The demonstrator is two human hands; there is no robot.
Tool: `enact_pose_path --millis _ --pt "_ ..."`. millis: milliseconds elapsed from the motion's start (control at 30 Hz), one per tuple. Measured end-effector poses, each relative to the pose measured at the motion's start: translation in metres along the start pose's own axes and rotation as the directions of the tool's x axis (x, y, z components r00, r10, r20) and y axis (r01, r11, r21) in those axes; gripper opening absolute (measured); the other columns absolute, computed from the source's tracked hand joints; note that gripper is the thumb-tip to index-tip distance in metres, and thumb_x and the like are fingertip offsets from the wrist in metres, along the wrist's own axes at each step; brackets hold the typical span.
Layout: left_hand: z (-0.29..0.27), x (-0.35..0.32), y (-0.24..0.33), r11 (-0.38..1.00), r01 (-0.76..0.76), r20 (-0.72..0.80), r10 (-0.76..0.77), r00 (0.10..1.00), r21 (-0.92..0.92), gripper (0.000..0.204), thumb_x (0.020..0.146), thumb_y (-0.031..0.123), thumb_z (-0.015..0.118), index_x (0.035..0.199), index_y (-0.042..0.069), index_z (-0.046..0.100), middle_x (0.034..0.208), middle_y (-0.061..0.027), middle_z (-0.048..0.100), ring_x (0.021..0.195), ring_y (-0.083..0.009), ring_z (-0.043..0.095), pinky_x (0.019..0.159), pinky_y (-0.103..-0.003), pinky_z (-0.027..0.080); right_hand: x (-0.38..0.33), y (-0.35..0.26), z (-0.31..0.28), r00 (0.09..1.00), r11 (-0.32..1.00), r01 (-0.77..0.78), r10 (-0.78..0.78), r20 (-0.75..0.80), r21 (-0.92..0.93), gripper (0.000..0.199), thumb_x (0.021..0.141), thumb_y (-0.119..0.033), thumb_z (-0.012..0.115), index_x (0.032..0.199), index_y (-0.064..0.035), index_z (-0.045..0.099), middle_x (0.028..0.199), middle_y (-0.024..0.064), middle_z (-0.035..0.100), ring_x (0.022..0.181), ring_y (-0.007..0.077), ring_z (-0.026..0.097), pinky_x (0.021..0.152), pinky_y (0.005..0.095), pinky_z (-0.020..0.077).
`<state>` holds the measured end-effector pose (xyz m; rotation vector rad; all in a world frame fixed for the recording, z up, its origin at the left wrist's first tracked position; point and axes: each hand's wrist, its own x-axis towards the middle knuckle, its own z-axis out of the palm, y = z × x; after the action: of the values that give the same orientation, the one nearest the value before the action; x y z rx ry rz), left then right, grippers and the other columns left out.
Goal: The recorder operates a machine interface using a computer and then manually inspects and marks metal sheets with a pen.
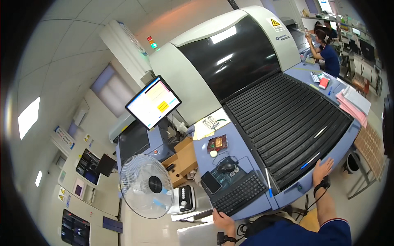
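On the blue desk (239,141), the black keyboard (239,192) sits at the front-left corner; a tug from the left hand (223,222), finger grip unclear, could tip it off. The right hand (323,172) lies, fingers spread, on the front edge; sweeping could roll the blue pen (305,165).

Pale panelled ceiling (69,33) spans ten o'clock, with a glowing rectangular lamp (29,117) at nine and a smaller light (38,178) at eight, glossy light-coloured floor (135,231) at seven, and shelving (318,18) towards two.
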<state>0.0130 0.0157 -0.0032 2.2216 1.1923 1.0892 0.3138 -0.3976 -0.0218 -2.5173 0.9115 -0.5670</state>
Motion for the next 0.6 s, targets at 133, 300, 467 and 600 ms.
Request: enact_pose_path --millis 133,300,467,600 --pt "0.000 -0.001 0.004 1.000 -0.020 -0.059 0.021 0.998 0.018 0.043 0.098 0.018 0.047 0.131 -0.007 0.060 0.126 -0.0285 0.064 0.120 -0.0471 0.057 0.108 -0.053 0.040 -0.001 -0.008 0.007 0.999 0.999 -0.018 0.017 0.042 0.033 0.073 0.100 -0.038 0.056 0.157 0.0016 0.031 0.166 0.0228 0.025 0.155 0.0361 0.021 0.125 0.0509 0.0172" --pt "0.000 0.008 0.000 1.000 -0.004 -0.063 0.005 0.998 0.021 0.043 0.100 0.021 0.046 0.130 -0.007 0.060 0.127 -0.0281 0.063 0.119 -0.0466 0.056 0.107 -0.053 0.041 -0.005 -0.014 0.009 0.998 0.999 -0.021 0.018 0.062 0.042 0.075 0.099 -0.038 0.056 0.158 0.0016 0.030 0.166 0.0234 0.025 0.154 0.0374 0.021 0.125 0.0506 0.0175" --pt "-0.005 0.012 0.007 0.999 -0.038 -0.049 0.038 0.998 0.011 0.043 0.102 0.020 0.045 0.134 -0.005 0.058 0.129 -0.0263 0.063 0.121 -0.0456 0.056 0.108 -0.052 0.040 -0.006 -0.012 0.006 1.000 0.998 -0.001 -0.001 0.018 0.066 0.074 0.099 -0.039 0.057 0.156 0.0017 0.032 0.165 0.0237 0.027 0.154 0.0379 0.022 0.124 0.0521 0.0193" --pt "-0.002 0.011 0.002 1.000 -0.016 -0.035 0.016 0.999 0.008 0.043 0.102 0.021 0.045 0.134 -0.006 0.058 0.129 -0.0263 0.063 0.121 -0.0455 0.056 0.108 -0.052 0.040 -0.006 -0.016 0.006 0.999 0.996 -0.023 0.021 0.029 0.086 0.076 0.099 -0.039 0.058 0.157 0.0015 0.031 0.166 0.0228 0.026 0.155 0.0367 0.020 0.125 0.0514 0.0175"
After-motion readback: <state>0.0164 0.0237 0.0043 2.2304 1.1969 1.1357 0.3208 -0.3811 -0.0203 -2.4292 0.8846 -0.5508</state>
